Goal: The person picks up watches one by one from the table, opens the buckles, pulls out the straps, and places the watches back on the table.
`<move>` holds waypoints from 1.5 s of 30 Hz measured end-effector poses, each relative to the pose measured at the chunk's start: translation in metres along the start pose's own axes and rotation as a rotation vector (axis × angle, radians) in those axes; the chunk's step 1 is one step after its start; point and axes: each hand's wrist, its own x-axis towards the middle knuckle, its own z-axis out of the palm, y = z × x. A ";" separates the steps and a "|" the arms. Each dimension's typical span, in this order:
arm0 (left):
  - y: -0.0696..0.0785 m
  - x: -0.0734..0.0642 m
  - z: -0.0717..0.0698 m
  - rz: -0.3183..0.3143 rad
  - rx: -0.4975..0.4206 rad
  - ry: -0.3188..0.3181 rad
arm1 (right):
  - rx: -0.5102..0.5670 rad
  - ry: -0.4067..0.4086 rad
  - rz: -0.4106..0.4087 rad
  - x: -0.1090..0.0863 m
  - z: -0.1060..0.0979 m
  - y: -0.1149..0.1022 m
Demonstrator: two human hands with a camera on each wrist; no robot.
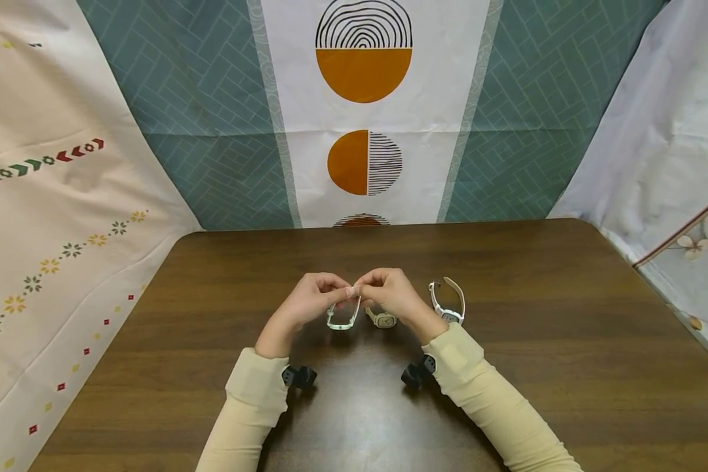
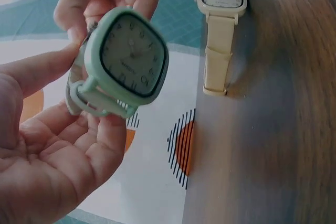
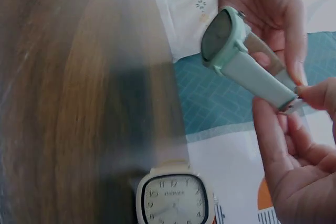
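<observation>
A mint-green wristwatch (image 1: 341, 326) hangs between the two hands, its squarish dial (image 2: 134, 56) facing the left wrist view. My left hand (image 1: 315, 300) pinches the strap end from one side. From the other side my right hand (image 1: 392, 294) pinches the strap (image 3: 262, 82) near its buckle, thumb against fingertips. The fingertips of both hands meet there and partly hide the buckle. Close by the right hand, a beige watch (image 1: 385, 320) lies on the table, its strap extended in the left wrist view.
A white watch (image 1: 450, 314) with its strap curved up sits right of the right hand. The dark wooden table (image 1: 212, 393) extends around them, with patterned cloth (image 1: 366, 111) hanging behind. Both wrists carry small black cameras (image 1: 299, 377).
</observation>
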 end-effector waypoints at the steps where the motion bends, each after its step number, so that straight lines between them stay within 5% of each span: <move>1: 0.001 0.000 0.001 0.001 -0.001 0.013 | -0.002 0.018 -0.006 0.000 0.001 0.000; 9: 0.007 0.000 0.002 -0.013 -0.046 0.064 | 0.100 0.124 0.020 0.003 0.004 -0.001; 17: 0.000 0.003 0.003 0.006 -0.050 0.051 | 0.163 0.075 0.038 0.003 -0.001 0.001; 21: -0.003 0.004 0.004 0.024 -0.040 0.025 | 0.113 -0.005 0.021 0.002 -0.008 -0.001; 26: -0.005 0.004 0.004 0.052 -0.024 -0.027 | -0.107 -0.119 -0.087 0.000 -0.016 -0.004; 34: -0.004 0.003 0.003 0.076 0.019 -0.069 | -0.358 -0.150 -0.151 0.001 -0.021 -0.007; 45: -0.001 0.001 0.006 0.015 -0.004 -0.087 | -0.182 -0.106 -0.021 0.003 -0.022 0.001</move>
